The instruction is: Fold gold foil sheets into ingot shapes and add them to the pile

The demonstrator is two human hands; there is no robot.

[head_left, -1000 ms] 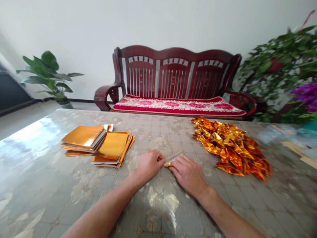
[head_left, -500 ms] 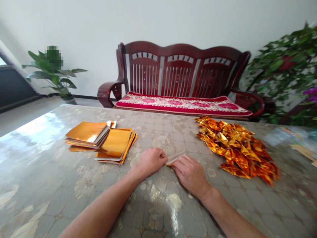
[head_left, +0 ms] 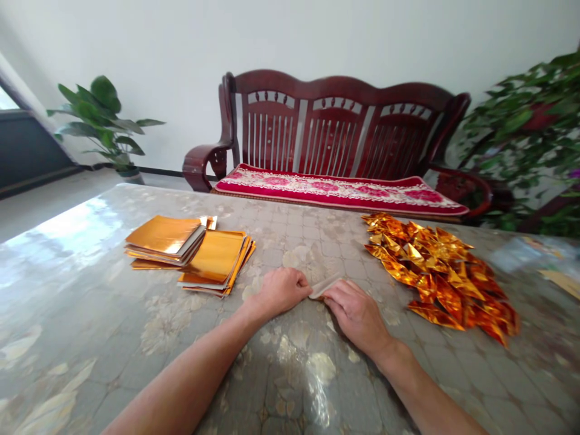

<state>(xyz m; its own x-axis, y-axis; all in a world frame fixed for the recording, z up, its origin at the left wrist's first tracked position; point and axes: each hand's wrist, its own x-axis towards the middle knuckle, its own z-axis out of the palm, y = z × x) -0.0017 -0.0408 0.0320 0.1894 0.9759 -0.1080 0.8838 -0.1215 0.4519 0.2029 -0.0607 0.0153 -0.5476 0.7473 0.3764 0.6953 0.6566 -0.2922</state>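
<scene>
Between my hands, at the middle of the patterned table, is a partly folded sheet of foil paper (head_left: 325,285), its pale grey side showing. My left hand (head_left: 284,290) pinches its left end, fingers curled in. On its right end, my right hand (head_left: 353,308) has thumb and fingers closed; the fingers cover part of the sheet. To the left lie two overlapping stacks of gold foil sheets, one (head_left: 165,234) behind and the other (head_left: 215,257) nearer. A heap of folded gold paper pieces (head_left: 435,269) spreads over the table on the right.
The table (head_left: 181,362) has a shiny, flower-patterned cover. Clear plastic packaging (head_left: 530,251) and a piece of cardboard (head_left: 562,283) lie at the far right. Beyond the table's back edge stands a wooden bench (head_left: 335,127) with a red cushion; leafy plants flank it.
The view has shifted slightly, moving the whole scene a little to the right. My hands keep hold of the sheet, and less of its gold side shows now.
</scene>
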